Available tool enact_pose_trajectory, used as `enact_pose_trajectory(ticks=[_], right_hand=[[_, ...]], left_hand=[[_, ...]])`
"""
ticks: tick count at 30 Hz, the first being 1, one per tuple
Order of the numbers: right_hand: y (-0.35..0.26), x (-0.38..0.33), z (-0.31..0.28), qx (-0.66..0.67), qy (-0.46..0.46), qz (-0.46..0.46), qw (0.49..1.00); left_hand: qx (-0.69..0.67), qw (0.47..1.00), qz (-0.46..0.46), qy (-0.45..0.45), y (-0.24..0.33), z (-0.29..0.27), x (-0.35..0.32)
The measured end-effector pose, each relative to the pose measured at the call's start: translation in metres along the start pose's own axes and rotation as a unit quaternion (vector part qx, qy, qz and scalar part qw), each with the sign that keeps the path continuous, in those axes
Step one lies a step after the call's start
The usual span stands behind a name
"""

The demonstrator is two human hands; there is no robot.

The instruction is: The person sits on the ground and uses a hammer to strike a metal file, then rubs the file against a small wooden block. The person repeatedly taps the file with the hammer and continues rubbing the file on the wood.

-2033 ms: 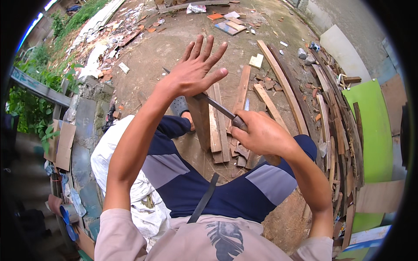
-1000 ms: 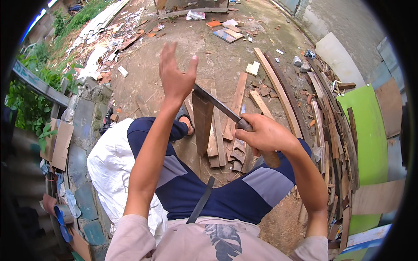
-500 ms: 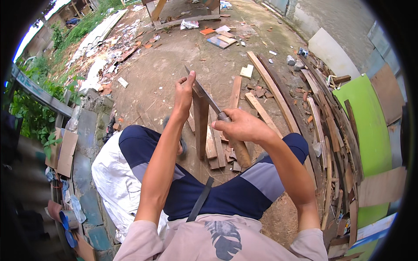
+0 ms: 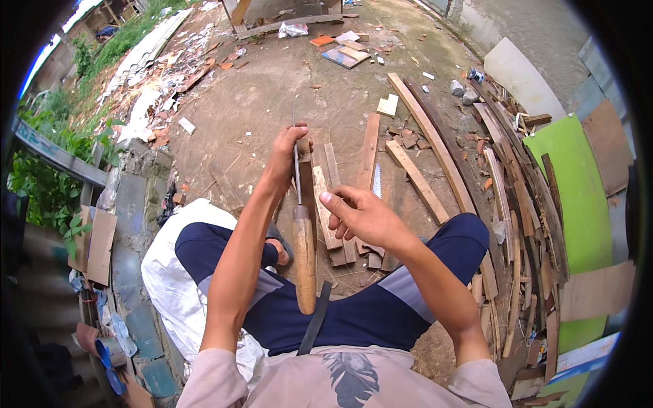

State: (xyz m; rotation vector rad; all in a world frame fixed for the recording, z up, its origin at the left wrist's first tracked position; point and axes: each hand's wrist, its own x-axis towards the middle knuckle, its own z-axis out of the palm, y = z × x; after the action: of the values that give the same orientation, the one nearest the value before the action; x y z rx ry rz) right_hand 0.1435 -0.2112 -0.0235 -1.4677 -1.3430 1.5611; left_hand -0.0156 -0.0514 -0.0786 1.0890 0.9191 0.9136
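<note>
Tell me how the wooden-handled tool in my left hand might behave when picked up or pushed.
The wooden-handled tool should feel stiff, since its metal part looks straight. It may be handle-heavy, as the wooden handle looks far thicker than the metal. Laid down and pushed, it might roll, because the handle looks rounded.

You have one wooden-handled tool (image 4: 305, 265) near the dial's centre, one strap (image 4: 314, 321) at six o'clock, one white cloth (image 4: 175, 268) at eight, one saw blade (image 4: 377, 181), one can (image 4: 475, 75) and two grey lumps (image 4: 457, 88) at two.
</note>
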Motion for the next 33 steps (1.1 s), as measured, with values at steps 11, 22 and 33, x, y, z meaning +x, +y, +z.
enact_pose_trajectory(ticks=[11,22,33], right_hand=[[-0.009,0.002,-0.019,0.009,-0.126,-0.087,0.988],[0.036,0.038,-0.049,0.062,0.005,-0.023,0.998],[-0.031,-0.044,-0.062,-0.001,-0.061,-0.095,0.994]], left_hand=[[-0.004,0.995,0.051,0.086,-0.012,-0.027,0.002],[-0.047,0.991,0.066,0.110,-0.015,-0.043,-0.002],[0.003,0.940,0.212,0.268,0.029,0.006,-0.022]])
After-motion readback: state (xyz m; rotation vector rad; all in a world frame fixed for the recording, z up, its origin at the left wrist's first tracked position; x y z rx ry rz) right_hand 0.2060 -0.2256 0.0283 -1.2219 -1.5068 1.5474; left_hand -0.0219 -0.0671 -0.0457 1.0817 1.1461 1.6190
